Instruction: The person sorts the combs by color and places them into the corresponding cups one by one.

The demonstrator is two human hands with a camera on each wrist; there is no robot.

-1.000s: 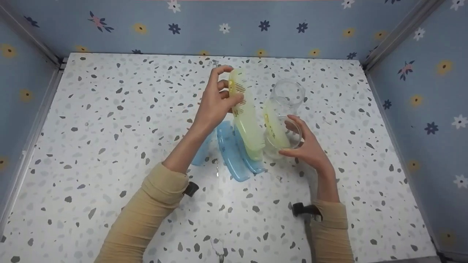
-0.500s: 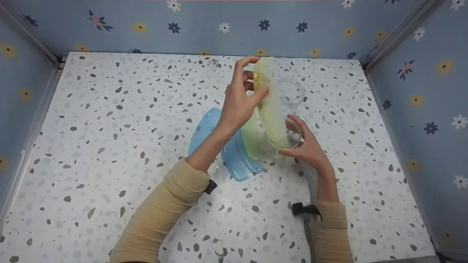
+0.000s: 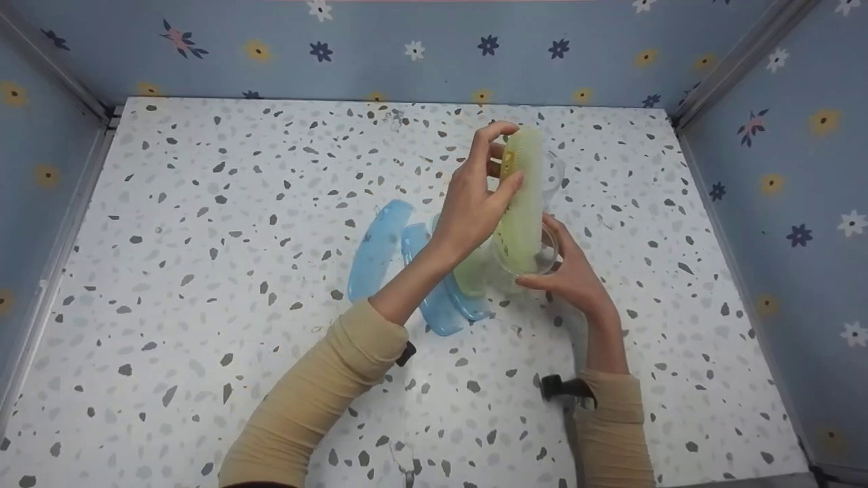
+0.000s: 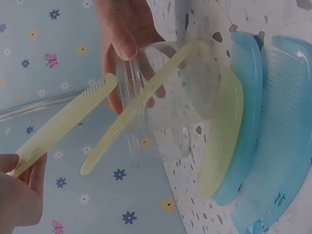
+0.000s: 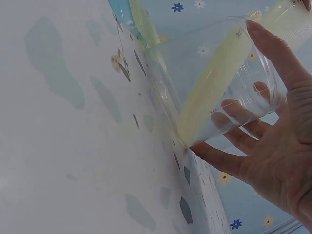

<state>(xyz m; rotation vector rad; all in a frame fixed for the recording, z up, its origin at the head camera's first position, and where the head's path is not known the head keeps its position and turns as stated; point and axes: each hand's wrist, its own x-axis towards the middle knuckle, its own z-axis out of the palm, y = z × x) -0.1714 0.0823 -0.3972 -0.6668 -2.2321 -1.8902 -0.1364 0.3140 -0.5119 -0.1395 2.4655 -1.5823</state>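
My left hand pinches a pale yellow comb near one end, thumb on one face and fingers behind. The comb's free end points at the mouth of a clear plastic jar, close by the rim in the left wrist view. Leaning inside that jar is a second yellow comb, one end sticking out past the rim. My right hand grips the jar around its side, thumb and fingers spread over the wall. In the head view the held comb overlaps the comb in the jar.
Left of the jar, another yellow comb lies beside several blue combs on the speckled tabletop. Behind the jar sits a clear round piece, partly covered by the held comb. Flowered blue panels enclose the table.
My left hand has carried its yellow comb to the right, from above the combs on the table to the jar's mouth. My right hand and the jar stay in place.
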